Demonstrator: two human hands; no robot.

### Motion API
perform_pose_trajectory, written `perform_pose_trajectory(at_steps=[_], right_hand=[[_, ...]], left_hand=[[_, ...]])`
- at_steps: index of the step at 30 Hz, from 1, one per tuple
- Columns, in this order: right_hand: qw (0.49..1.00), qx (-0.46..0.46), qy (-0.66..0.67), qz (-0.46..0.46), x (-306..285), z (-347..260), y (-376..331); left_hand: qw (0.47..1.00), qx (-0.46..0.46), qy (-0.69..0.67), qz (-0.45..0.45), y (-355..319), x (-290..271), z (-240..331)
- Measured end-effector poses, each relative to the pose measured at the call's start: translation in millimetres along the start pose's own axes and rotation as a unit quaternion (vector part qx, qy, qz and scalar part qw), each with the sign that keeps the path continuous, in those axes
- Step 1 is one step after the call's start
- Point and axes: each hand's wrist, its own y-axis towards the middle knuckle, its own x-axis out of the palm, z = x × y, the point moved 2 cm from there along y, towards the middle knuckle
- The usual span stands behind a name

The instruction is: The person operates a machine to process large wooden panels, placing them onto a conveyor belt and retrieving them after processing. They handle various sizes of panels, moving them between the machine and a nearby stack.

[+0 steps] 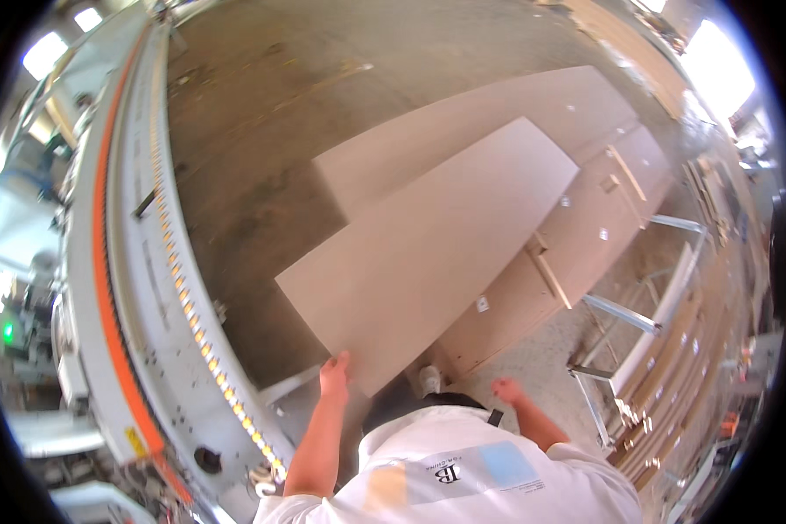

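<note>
A long, light brown flat board (437,244) lies at a slant in front of me, its near end close to my body. My left hand (334,374) is at the near left corner of this board, with the fingers closed on its edge; part of the grip is hidden. My right hand (506,390) hangs apart from the board on my right side, fingers curled in, and nothing shows in it. Beneath the top board are another wide brown panel (480,122) and a lower panel (533,288) with small white labels.
Along my left runs a long machine (135,288) with an orange strip and a row of yellowish rollers. Thin wooden strips (550,278) lie on the lower panel. A metal frame (624,313) stands at the right, beside stacked long boards (672,375).
</note>
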Motion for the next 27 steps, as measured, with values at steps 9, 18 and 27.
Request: perform_pose_trajectory(at_steps=[9, 18, 27], right_hand=[[0.923, 0.038, 0.376, 0.074, -102, -85, 153], [0.813, 0.168, 0.558, -0.027, -37, -144, 143], [0.864, 0.105, 0.491, 0.039, -8, -122, 59]], left_hand=[[0.958, 0.009, -0.166, 0.234, -226, -201, -85], [0.827, -0.017, -0.168, 0.536, -333, -325, -186], [0.795, -0.08, 0.086, 0.596, -342, -404, -236]])
